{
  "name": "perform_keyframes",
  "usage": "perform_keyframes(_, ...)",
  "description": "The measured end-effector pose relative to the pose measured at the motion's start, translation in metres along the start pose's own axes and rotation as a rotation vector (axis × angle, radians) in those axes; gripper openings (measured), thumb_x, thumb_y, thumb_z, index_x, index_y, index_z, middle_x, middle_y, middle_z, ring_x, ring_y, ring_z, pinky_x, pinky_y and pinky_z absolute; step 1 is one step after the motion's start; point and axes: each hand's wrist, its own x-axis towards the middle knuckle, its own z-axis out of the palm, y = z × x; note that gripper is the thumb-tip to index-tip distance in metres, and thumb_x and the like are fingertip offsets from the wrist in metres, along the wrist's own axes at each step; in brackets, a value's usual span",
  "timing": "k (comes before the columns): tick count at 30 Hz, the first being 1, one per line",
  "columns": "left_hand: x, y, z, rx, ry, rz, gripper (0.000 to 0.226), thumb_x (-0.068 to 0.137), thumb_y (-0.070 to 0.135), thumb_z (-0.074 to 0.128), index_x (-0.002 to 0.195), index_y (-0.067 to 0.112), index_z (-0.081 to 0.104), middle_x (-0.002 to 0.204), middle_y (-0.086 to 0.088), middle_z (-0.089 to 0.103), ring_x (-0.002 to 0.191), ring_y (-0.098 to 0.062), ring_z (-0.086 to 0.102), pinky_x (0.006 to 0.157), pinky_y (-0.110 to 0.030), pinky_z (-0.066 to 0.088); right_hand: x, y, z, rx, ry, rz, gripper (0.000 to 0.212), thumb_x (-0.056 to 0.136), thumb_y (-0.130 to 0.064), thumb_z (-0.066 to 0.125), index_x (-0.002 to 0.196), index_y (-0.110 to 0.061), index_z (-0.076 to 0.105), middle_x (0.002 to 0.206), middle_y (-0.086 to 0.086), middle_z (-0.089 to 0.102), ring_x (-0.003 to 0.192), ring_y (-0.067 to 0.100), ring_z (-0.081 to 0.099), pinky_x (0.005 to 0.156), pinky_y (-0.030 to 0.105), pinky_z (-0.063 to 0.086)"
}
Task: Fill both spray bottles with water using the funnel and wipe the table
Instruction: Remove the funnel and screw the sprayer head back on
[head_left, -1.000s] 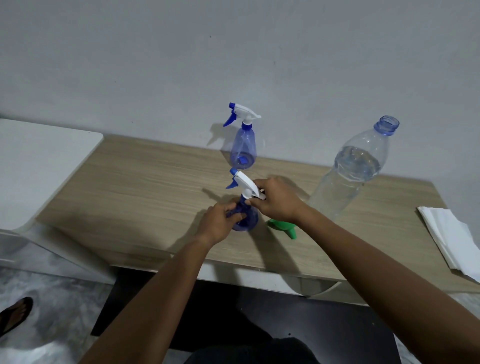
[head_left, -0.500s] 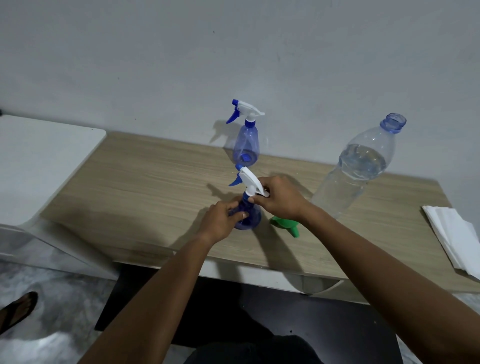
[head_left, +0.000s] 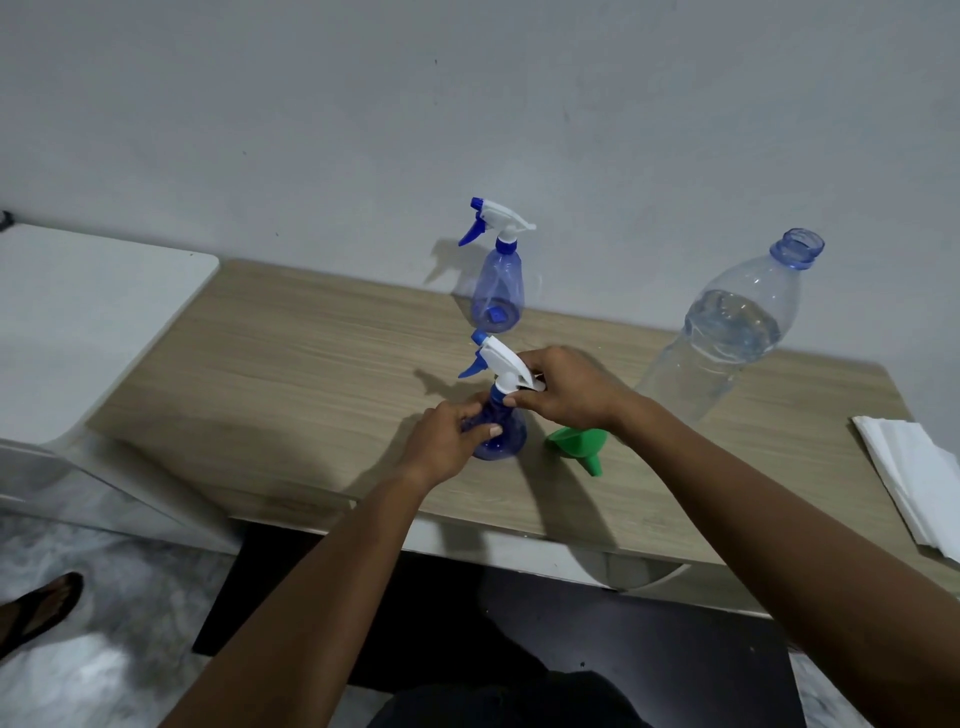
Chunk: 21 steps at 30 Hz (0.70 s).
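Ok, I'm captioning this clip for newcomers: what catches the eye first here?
Mid-frame, the left hand holds the near spray bottle by its body while the right hand grips its white trigger head. A large uncapped water bottle, partly full, stands toward the back right, and a green funnel lies beside the hands.

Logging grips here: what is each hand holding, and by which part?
Left hand grips the near spray bottle by its body; right hand holds its trigger head at the neck.
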Motion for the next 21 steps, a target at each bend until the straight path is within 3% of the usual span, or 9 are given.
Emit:
perform_keyframes(2,0.0000,-0.0009,0.0008,-0.006,-0.008,0.001,0.025,0.085,0.038,0.070,0.110,0.034,0.070,0.089,0.006,0.076,0.088,-0.012,0.071,0.086,-0.045,0.056,0.0014,0.0039,0.0002,0.010,-0.007,-0.006,0.018,0.087,-0.025,0.076,0.104,-0.019,0.073,0.086,-0.001,0.073,0.066,0.006,0.055,0.058,0.007,0.035)
perform_keyframes(7,0.0002,-0.0006,0.0015,-0.002,-0.002,-0.001,0.023,0.087,0.034,0.070,0.110,0.031,0.072,0.089,0.007,0.075,0.089,-0.011,0.071,0.087,-0.042,0.056,0.0038,0.0044,-0.0009,-0.033,-0.025,-0.029,0.027,0.086,-0.025,0.076,0.113,-0.025,0.073,0.092,-0.006,0.073,0.073,0.009,0.056,0.061,0.007,0.034)
perform_keyframes(10,0.0008,-0.0012,0.0010,-0.007,-0.009,0.002,0.027,0.082,0.042,0.068,0.108,0.036,0.070,0.090,0.007,0.076,0.090,-0.012,0.071,0.087,-0.046,0.056,0.0057,0.0006,-0.0003,-0.118,-0.017,-0.045,0.027,0.087,-0.029,0.074,0.113,-0.028,0.072,0.092,-0.004,0.073,0.078,0.016,0.058,0.063,0.026,0.035)
perform_keyframes(13,0.0009,-0.0008,0.0013,-0.001,-0.005,0.005,0.023,0.083,0.037,0.069,0.106,0.036,0.071,0.089,0.010,0.075,0.090,-0.012,0.071,0.086,-0.042,0.056,0.0055,-0.0014,0.0008,-0.162,0.007,-0.045,0.027,0.087,-0.031,0.073,0.114,-0.027,0.072,0.093,-0.002,0.073,0.080,0.019,0.059,0.064,0.027,0.031)
perform_keyframes(16,0.0008,0.0011,0.0017,0.015,0.015,0.019,0.014,0.084,0.032,0.070,0.091,0.044,0.069,0.077,0.011,0.072,0.084,-0.018,0.071,0.079,-0.038,0.054,0.0033,-0.0032,0.0020,-0.243,0.014,-0.067,0.025,0.089,-0.032,0.070,0.112,-0.024,0.070,0.091,0.001,0.072,0.080,0.022,0.058,0.061,0.029,0.028)
perform_keyframes(18,-0.0002,0.0016,0.0014,0.027,0.021,0.023,0.016,0.083,0.034,0.069,0.086,0.049,0.065,0.072,0.012,0.069,0.077,-0.016,0.069,0.076,-0.038,0.054,0.0012,-0.0037,0.0026,-0.239,0.014,-0.088,0.021,0.090,-0.030,0.068,0.108,-0.020,0.070,0.085,-0.002,0.067,0.076,0.020,0.052,0.053,0.019,0.025)
perform_keyframes(21,-0.0017,0.0027,0.0009,0.026,0.028,0.027,0.019,0.085,0.032,0.069,0.085,0.050,0.065,0.064,0.018,0.064,0.068,-0.010,0.062,0.072,-0.035,0.051,-0.0014,-0.0031,0.0021,-0.200,0.032,-0.108,0.015,0.091,-0.027,0.069,0.104,-0.020,0.069,0.076,-0.012,0.054,0.065,0.011,0.043,0.057,0.007,0.032)
